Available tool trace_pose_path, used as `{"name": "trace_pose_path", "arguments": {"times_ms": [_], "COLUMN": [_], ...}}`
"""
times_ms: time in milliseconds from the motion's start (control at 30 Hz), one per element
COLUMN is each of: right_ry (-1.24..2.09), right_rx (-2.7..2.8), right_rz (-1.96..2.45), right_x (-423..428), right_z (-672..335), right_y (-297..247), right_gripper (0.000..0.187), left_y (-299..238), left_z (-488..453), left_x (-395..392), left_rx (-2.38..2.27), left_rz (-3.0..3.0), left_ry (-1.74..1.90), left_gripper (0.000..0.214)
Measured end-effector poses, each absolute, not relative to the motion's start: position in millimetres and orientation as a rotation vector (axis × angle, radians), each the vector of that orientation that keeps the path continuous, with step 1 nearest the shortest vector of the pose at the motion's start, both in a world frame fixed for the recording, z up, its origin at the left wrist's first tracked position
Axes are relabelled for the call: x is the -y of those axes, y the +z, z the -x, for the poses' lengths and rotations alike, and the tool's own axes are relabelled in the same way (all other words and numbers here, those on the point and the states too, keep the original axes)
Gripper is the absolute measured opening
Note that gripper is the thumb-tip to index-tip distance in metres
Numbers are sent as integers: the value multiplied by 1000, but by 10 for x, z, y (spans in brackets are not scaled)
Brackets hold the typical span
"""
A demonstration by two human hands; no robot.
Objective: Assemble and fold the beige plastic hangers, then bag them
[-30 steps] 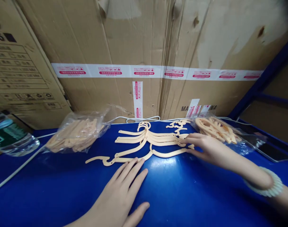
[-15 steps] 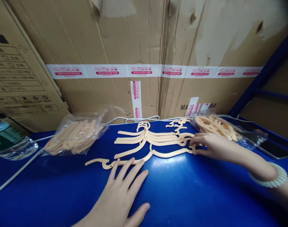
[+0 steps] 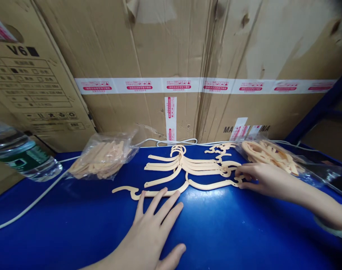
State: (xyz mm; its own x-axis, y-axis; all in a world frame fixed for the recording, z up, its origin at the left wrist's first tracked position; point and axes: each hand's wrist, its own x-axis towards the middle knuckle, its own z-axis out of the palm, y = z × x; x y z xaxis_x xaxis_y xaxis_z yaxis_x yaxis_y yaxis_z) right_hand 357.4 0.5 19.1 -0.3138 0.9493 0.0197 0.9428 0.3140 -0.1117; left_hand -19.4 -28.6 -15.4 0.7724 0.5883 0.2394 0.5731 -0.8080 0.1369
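Observation:
Several thin beige plastic hangers (image 3: 187, 167) lie spread in a loose row on the blue table (image 3: 229, 232). My left hand (image 3: 152, 228) rests flat on the table with fingers spread, its fingertips touching the nearest hanger (image 3: 159, 192). My right hand (image 3: 260, 179) lies at the right ends of the hangers, fingers curled and pinching a hanger tip.
A clear bag of beige pieces (image 3: 105, 159) lies at the left, another bag of hangers (image 3: 272, 155) at the right. A water bottle (image 3: 21, 155) lies on its side far left. A white cable (image 3: 30, 204) crosses the table. Large cardboard boxes (image 3: 173, 56) stand behind.
My right hand slid a little rightward along the hanger ends and its fingers curled more. My left hand stayed flat at the front hanger.

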Motion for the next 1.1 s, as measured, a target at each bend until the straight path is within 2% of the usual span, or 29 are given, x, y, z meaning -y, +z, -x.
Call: {"name": "trace_pose_path", "arguments": {"times_ms": [333, 567, 633, 733, 800, 933, 1033, 1100], "right_ry": [34, 125, 196, 245, 133, -133, -220, -302], "right_rx": [2436, 2439, 2427, 2371, 2337, 2333, 2371, 2434], "right_rz": [1783, 1823, 1820, 1741, 1695, 1652, 1694, 1801], "right_x": [51, 37, 31, 0, -53, -266, -489, -640], "right_z": [-3457, -3464, -3461, -3445, -3439, -3418, -3339, -3256], "right_y": [250, 271, 305, 376, 419, 450, 431, 407], "right_gripper": [10, 10, 10, 21, 25, 23, 22, 23], "left_y": [-328, -453, -431, -395, -383, -417, -451, -445], "left_z": [161, 117, 112, 120, 135, 140, 88, 44], "left_x": [288, 331, 320, 287, 247, 166, 175, 214], "left_rx": [-1059, -1162, -1106, -936, -786, -487, -500, -518], "left_rz": [-3041, -3140, -3185, -3240, -3251, -3255, -3174, -3141], "left_ry": [495, 558, 596, 639, 664, 801, 1089, 1146], "left_gripper": [63, 60, 56, 42, 35, 30, 23, 20]}}
